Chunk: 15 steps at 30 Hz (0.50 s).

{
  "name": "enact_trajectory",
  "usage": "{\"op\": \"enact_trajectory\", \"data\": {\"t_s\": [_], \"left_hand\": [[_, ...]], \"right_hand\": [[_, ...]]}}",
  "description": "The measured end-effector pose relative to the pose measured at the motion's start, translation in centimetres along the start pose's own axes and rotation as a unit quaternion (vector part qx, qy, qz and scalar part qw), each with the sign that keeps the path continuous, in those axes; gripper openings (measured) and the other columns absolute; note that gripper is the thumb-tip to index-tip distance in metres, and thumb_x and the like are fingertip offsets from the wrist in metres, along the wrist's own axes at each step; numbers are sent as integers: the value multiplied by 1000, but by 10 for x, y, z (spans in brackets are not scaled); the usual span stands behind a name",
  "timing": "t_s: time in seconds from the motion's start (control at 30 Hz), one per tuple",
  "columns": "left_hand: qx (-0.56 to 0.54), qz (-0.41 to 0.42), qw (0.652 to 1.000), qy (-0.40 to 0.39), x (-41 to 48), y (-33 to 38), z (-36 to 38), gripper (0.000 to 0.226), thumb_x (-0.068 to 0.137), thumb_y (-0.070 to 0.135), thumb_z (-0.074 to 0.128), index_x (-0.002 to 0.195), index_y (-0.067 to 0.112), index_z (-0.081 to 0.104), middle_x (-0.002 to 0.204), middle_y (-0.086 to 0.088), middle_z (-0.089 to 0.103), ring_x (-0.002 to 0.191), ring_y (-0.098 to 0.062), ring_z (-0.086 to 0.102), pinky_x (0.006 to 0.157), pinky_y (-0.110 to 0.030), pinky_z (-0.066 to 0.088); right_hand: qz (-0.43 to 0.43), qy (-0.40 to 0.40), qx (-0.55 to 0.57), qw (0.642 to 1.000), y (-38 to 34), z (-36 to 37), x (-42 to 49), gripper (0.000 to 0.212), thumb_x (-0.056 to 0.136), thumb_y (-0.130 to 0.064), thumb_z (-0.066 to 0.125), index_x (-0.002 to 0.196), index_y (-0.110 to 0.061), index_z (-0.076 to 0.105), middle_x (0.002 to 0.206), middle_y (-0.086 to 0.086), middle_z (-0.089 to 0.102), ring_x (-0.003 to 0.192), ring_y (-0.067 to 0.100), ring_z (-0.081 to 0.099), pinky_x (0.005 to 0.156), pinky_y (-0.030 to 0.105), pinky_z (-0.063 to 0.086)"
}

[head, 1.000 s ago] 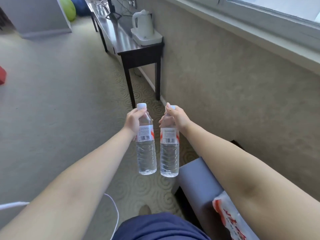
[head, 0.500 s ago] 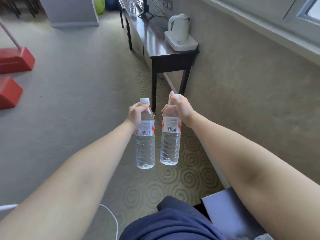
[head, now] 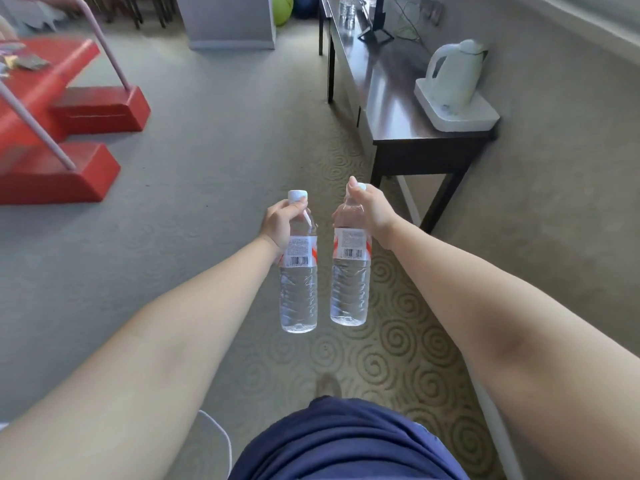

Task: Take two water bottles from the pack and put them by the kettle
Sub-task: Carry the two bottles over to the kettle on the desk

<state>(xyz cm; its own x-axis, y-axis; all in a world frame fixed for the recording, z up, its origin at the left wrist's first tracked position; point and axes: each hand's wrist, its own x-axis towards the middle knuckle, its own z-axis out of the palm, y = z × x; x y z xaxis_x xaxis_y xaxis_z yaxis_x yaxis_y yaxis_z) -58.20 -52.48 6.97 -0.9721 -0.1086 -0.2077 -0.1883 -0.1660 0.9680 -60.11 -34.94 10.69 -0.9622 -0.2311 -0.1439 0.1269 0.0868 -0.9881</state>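
I hold two clear water bottles upright over the carpet, side by side and a little apart. My left hand point(head: 281, 223) grips the left water bottle point(head: 298, 292) at its neck, below a white cap. My right hand point(head: 372, 211) grips the right water bottle point(head: 349, 289) at its neck and covers most of its cap. Both bottles have white and red labels with barcodes. The white kettle point(head: 457, 72) stands on a white tray point(head: 460, 116) at the near end of a dark side table point(head: 391, 112), ahead and to the right of the bottles. The pack is out of view.
The dark table runs along the right wall, with a monitor stand point(head: 375, 27) and small bottles point(head: 347, 8) farther back. Red furniture point(head: 76, 112) stands on the carpet at left. A green ball point(head: 282, 8) and a grey panel point(head: 228, 22) are at the far end.
I have moved forward toward the table: the kettle and table are larger and closer, the grey seat and the pack at lower right have left the view. Both bottles stay held the same way.
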Motion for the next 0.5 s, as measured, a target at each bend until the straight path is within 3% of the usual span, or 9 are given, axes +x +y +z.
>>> {"op": "enact_trajectory", "data": {"t_s": [0.13,0.27,0.5], "left_hand": [[-31,1,999,14,69,20,-4,24,75,31,64,69,8,58,56,-3,61,80,-36,55,77,-47,42],[-33,2,999,34,125,35,-7,25,74,32,66,69,9,59,66,-9,58,80,-37,56,76,-47,43],[-32,-7,999,37,222,54,-21,25,73,32,66,71,8,60,69,-12,57,82,-37,55,76,-46,42]], "right_hand": [[-2,-17,4,1000,-16,-5,76,42,102,-27,39,63,-11,39,84,30,55,79,37,57,75,40,46],[-10,-16,-20,1000,-30,-11,138,42,102,-28,39,63,-12,39,71,18,56,82,35,56,85,48,46],[8,-8,8,1000,-39,-15,229,42,102,-26,40,62,-11,40,77,21,56,81,37,58,79,42,45]]}}
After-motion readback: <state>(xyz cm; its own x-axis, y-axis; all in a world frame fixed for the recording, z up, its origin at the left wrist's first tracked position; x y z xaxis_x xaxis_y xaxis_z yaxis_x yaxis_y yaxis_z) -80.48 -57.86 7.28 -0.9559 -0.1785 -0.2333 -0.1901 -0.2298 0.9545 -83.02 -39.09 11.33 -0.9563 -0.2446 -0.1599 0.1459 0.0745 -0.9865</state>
